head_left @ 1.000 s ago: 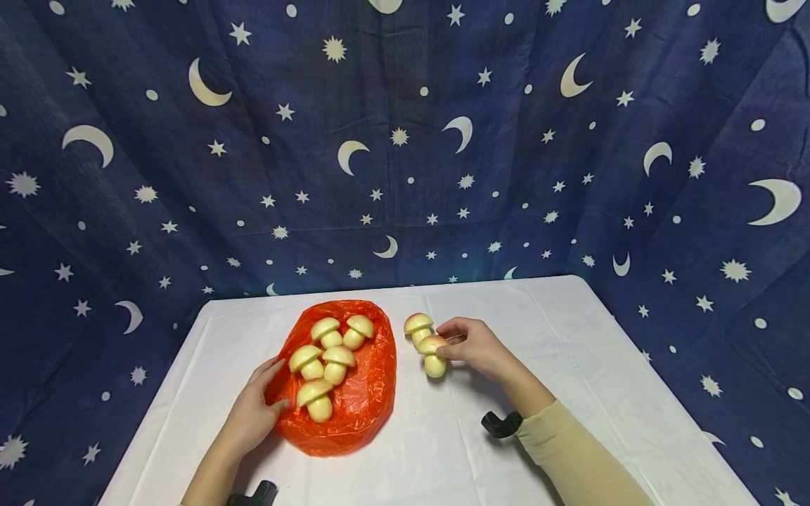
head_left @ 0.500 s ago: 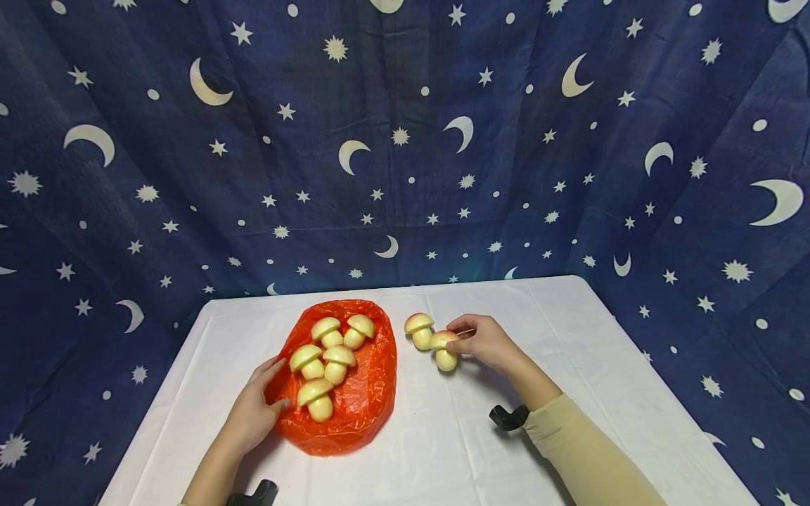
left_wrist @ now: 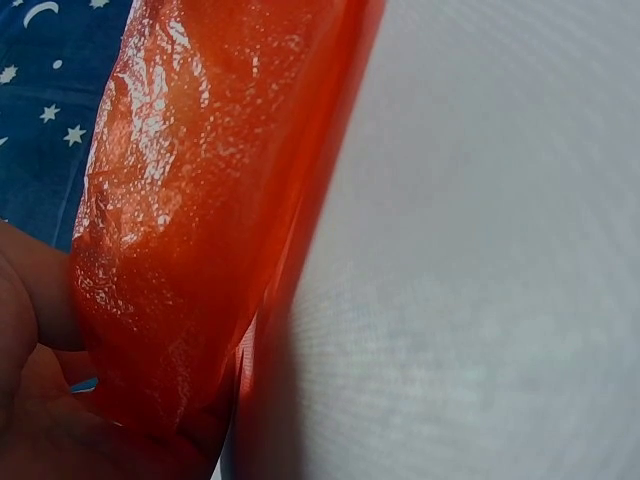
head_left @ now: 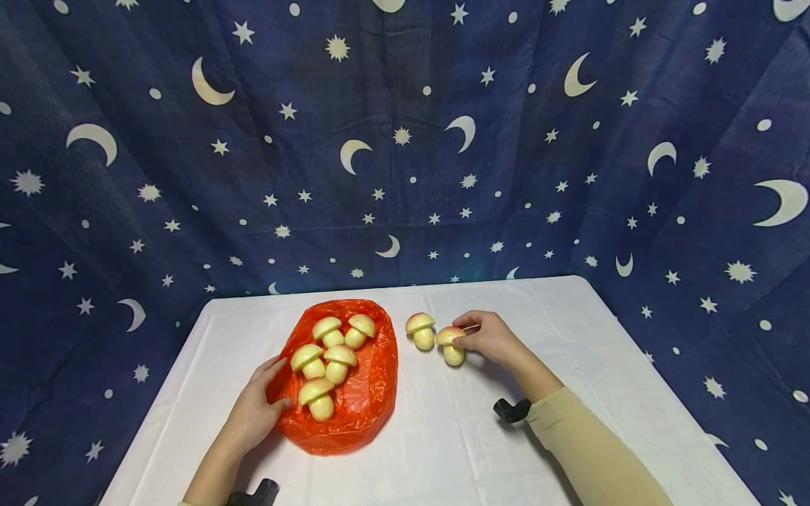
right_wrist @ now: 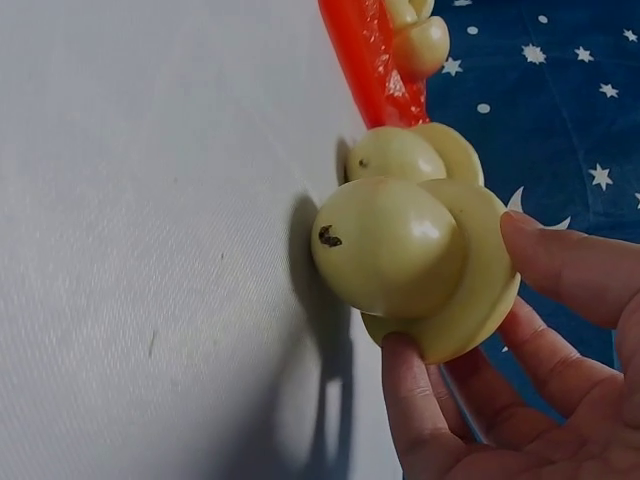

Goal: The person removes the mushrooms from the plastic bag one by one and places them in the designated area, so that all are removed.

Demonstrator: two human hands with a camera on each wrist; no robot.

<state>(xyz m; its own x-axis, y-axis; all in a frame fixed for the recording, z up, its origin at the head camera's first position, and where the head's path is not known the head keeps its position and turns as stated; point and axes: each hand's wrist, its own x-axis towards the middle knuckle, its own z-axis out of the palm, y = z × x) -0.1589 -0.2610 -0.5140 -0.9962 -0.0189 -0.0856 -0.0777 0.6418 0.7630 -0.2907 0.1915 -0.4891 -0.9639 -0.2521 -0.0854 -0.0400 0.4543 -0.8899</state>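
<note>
In the head view my right hand (head_left: 490, 339) pinches the cap of a toy mushroom (head_left: 452, 353), pale yellow with a reddish blush on top. Its rounded stem end, with a small dark mark, faces the right wrist camera. Just left of it stands a second toy mushroom (head_left: 420, 332). Thumb and fingers of my left hand (head_left: 256, 404) grip the left rim of a red plastic bag (head_left: 370, 418); the bag's film hides part of those fingers in the left wrist view. Several toy mushrooms (head_left: 316, 399) lie inside the opened bag.
A white cloth (head_left: 430, 443) covers the table. Behind it hangs a dark blue curtain (head_left: 405, 176) with moons and stars. Black wrist mounts (head_left: 511, 411) sit on both wrists, close above the tabletop.
My right hand has moved a little to the right with its mushroom, opening a gap from the second one. The left hand and the bag have stayed in place.
</note>
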